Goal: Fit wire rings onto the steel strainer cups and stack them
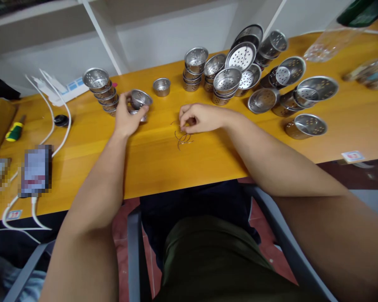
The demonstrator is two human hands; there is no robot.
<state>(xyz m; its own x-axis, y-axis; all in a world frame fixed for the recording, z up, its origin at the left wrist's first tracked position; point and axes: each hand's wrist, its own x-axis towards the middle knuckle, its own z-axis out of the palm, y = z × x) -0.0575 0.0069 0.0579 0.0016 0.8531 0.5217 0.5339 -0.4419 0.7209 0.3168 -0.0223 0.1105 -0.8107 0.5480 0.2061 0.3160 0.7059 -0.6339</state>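
I'm watching from the head camera, and the left hand [126, 117] has its fingers curled around a small perforated stainless-steel cup [140, 100]. The thumb lies along the near side and the cup is tilted, with its open mouth facing up and to the right. It sits left of centre on the orange-yellow wooden table [164, 163], towards the far edge, and something metallic shows just beneath it, though I cannot tell what. The right hand [201, 118] rests just right of centre with its fingertips drawn narrow, pinched on a little heap of thin bent metal wires [182, 136] that lies on the table between the two hands, with a few strands trailing towards the near side. Just left of the held cup leans a tall stack of the same steel cups [102, 90], nearly touching the left hand's knuckles. One single steel cup [161, 86] stands upright on its own beyond the gap between the hands. Further right is a big cluster of perforated steel cups and strainers [227, 79], some stacked and some tipped on their sides, spreading out to the right. Over on the left I've got a white cable [55, 121] looping across the table, a white power strip [64, 90] at the far edge and a screwdriver with a yellow-and-green handle [15, 131] — all well apart from the hands.
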